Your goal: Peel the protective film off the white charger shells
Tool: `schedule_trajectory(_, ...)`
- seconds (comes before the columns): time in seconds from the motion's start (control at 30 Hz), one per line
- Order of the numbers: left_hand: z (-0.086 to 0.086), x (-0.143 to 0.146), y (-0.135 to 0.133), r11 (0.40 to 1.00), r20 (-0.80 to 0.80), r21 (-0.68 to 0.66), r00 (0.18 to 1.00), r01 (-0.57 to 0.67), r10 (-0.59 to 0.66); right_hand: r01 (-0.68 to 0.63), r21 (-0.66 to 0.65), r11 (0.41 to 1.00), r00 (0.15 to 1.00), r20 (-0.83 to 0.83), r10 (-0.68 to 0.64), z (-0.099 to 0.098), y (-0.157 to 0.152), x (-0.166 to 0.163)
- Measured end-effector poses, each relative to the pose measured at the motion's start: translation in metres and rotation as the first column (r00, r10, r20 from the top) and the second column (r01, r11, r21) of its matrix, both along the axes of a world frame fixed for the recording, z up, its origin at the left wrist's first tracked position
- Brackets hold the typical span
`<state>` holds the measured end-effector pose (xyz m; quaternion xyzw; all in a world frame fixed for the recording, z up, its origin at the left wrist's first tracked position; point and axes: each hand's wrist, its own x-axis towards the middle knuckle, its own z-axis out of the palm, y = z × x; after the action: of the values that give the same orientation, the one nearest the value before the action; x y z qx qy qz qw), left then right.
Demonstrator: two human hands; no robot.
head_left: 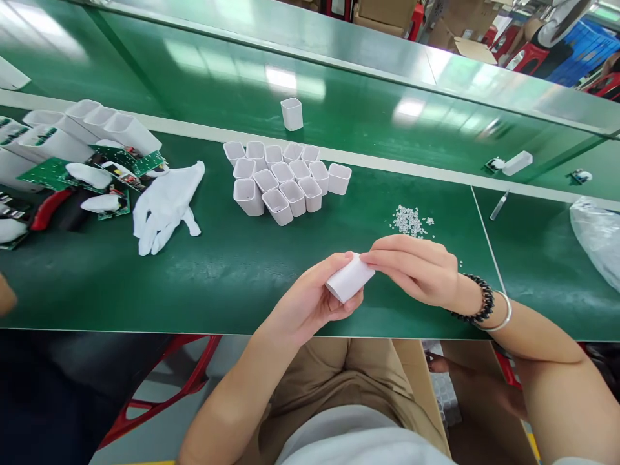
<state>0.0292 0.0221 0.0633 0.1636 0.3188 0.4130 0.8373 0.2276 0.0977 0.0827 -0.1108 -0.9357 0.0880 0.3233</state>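
Both hands hold one small white plastic housing (349,279) just above the near edge of the green bench (217,271). My left hand (310,300) cups it from below, fingers wrapped round it. From the right, my right hand (416,268) lays curled fingers over its top end, and that wrist wears a beaded bracelet and a metal bangle. A cluster of several open white housings (281,177) stands upright behind my hands. A small heap of tiny clear parts (409,221) lies just beyond my right hand.
A white glove (167,203) lies at left, beside green circuit boards (48,173) and more white housings (97,123). A single housing (292,113) stands on the far belt. A white box (516,163), a small tool (498,205) and a plastic bag (598,239) lie at right. An open carton (445,394) sits below.
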Motion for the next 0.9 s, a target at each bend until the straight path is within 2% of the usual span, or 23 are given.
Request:
schedule_trajectory(0.23,0.009,-0.004,-0.004,1.0,-0.094,0.013,0.995,-0.012,0.013,-0.087,-0.001,0.996,0.994,-0.067,0.086,-0.009,0.0,-0.006)
schedule_trajectory(0.33,0.015,-0.005,-0.006,0.999,-0.132,0.023,0.991,-0.028,0.031,-0.123,0.062,0.99,0.989,-0.078,0.128,-0.012,-0.002,-0.011)
schedule_trajectory(0.43,0.021,-0.005,-0.011,0.998,-0.161,0.029,0.986,-0.047,0.051,-0.124,0.154,0.98,0.987,-0.083,0.138,-0.009,-0.004,-0.014)
schedule_trajectory(0.53,0.026,-0.004,-0.015,0.999,-0.168,0.038,0.985,-0.024,0.03,-0.113,0.193,0.975,0.988,-0.079,0.13,-0.004,-0.007,-0.013)
schedule_trajectory(0.73,0.034,-0.001,-0.021,0.998,-0.206,0.056,0.978,-0.034,0.045,-0.12,0.205,0.971,0.984,-0.108,0.145,-0.004,-0.01,-0.013)
schedule_trajectory(0.9,0.035,0.001,-0.023,0.984,-0.261,0.149,0.955,-0.1,0.137,-0.2,0.212,0.957,0.97,-0.099,0.224,-0.003,-0.006,-0.013)
